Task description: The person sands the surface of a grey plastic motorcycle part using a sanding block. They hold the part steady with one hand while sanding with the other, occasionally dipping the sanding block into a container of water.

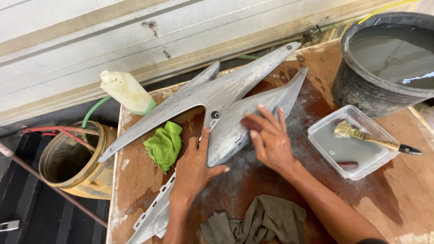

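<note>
A large grey plastic fairing panel (pixel 212 97) with pointed wings lies across a wet wooden table (pixel 398 199). My left hand (pixel 194 165) lies flat on the table and braces the panel's lower edge, thumb against it. My right hand (pixel 271 135) presses a small dark red-brown sanding pad (pixel 250 123) against the panel's right wing with spread fingers. A crumpled green cloth (pixel 165 144) lies just left of my left hand, under the panel's arch.
A clear tray (pixel 323 149) of cloudy water holds a brush (pixel 361 134) and a small brown piece (pixel 348 165). A black bucket (pixel 361 88) of grey water stands at the back right. A pale bottle (pixel 128 91), a yellow drum (pixel 74 162) with hoses and an olive rag (pixel 260 221) surround the work.
</note>
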